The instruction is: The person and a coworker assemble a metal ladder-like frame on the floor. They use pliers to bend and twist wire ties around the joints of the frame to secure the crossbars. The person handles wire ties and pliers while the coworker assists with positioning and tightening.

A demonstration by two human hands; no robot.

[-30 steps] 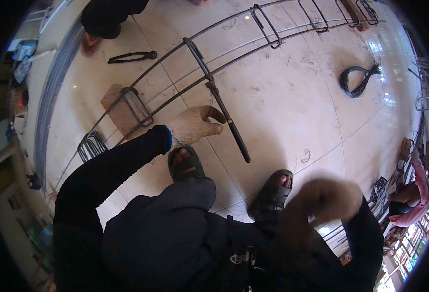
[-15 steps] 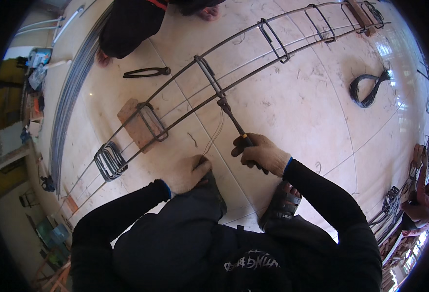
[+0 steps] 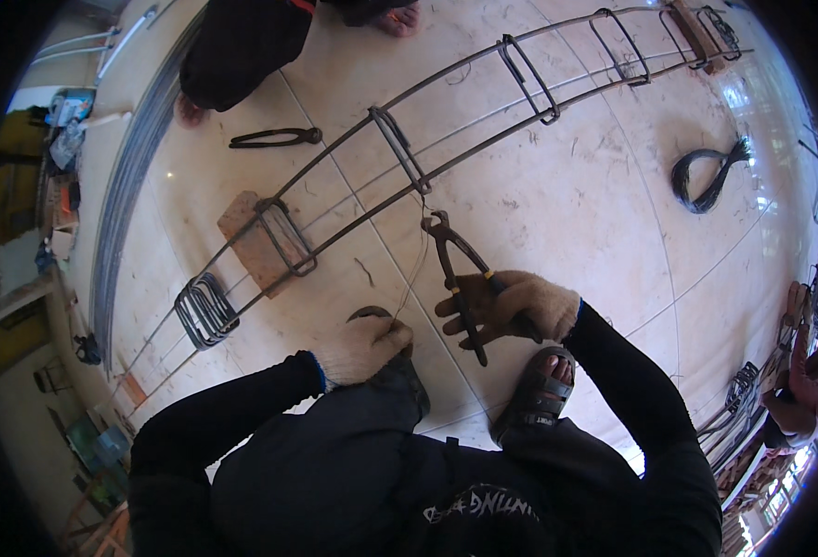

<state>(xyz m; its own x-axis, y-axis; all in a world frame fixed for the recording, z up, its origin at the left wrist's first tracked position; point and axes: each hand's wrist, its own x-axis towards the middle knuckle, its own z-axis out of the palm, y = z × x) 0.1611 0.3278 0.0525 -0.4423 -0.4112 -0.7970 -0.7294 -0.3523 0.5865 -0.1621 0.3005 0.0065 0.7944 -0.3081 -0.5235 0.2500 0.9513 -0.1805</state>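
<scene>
The right hand [image 3: 511,311] holds the pincers [image 3: 453,269], fingers wrapped around the handles. The left hand [image 3: 364,348] pinches a thin wire [image 3: 415,269] near the rebar cage [image 3: 409,167].

A pale tiled floor [image 3: 557,195] carries everything. Across its upper half, from lower left to upper right, lies a long cage of steel bars [image 3: 483,139] with wire loops round it. Under the cage at centre left sits a brick [image 3: 242,237]; another block [image 3: 687,23] props it at upper right. A second pair of pincers [image 3: 274,138] lies at upper left, and a coil of dark wire [image 3: 706,172] at right. A bundle of long rods [image 3: 126,186] runs along the left edge.
</scene>
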